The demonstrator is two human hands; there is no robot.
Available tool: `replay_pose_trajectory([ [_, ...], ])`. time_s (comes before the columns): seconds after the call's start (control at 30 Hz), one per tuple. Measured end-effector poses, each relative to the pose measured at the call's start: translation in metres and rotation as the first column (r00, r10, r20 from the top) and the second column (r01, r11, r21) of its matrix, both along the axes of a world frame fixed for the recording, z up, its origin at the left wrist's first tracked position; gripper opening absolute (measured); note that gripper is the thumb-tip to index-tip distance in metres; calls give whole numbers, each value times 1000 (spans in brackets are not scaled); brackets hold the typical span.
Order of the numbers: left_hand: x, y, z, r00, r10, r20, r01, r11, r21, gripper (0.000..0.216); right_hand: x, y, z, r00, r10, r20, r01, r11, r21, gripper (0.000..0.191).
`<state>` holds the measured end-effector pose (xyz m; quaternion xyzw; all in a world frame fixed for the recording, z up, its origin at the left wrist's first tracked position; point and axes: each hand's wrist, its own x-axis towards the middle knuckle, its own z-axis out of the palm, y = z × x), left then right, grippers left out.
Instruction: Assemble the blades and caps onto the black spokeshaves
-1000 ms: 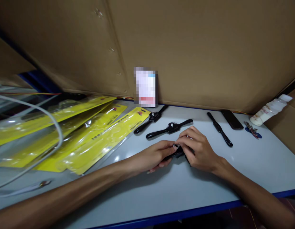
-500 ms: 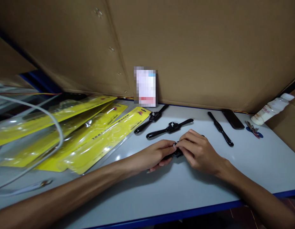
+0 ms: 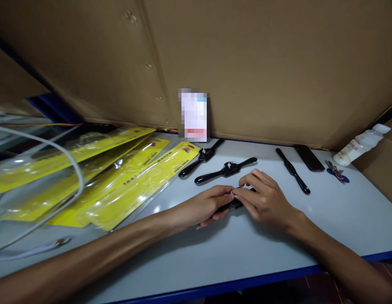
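Note:
My left hand (image 3: 207, 207) is closed around one handle of a black spokeshave (image 3: 236, 204), just above the table. My right hand (image 3: 267, 200) has its thumb and fingertips pinched at the middle of the same tool, near a small shiny part that the fingers mostly cover. Behind my hands lie two more black spokeshaves: one (image 3: 229, 169) shows a silver screw at its centre, and the other (image 3: 205, 155) rests against the yellow packaging. To the right is a black spokeshave body (image 3: 291, 169) with no silver screw showing.
Several yellow-backed clear blister packs (image 3: 145, 185) overlap on the left, with a white cable (image 3: 78, 177) across them. A blurred screen (image 3: 196, 116) leans on the cardboard wall (image 3: 262, 76). A dark phone (image 3: 310, 158), keys (image 3: 337, 171) and a white bottle (image 3: 357, 145) are at the right.
The fingers of my right hand have shifted slightly over the middle of the spokeshave, with the upper fingers lifted more. My left hand keeps its hold.

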<state>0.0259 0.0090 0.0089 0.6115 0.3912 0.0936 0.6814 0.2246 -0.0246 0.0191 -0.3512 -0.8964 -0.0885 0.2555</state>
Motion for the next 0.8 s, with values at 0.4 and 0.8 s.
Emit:
replay_pose_trajectory([
  [0.4, 0, -1, 0, 997, -65, -30, 66, 998, 19, 33, -15, 1, 2, 804, -385, -452, -20, 743, -669, 13],
  [0.8, -1, 0, 3, 999, -39, -22, 39, 999, -8, 30, 7, 5, 13, 922, -143, -361, -20, 911, -413, 13],
])
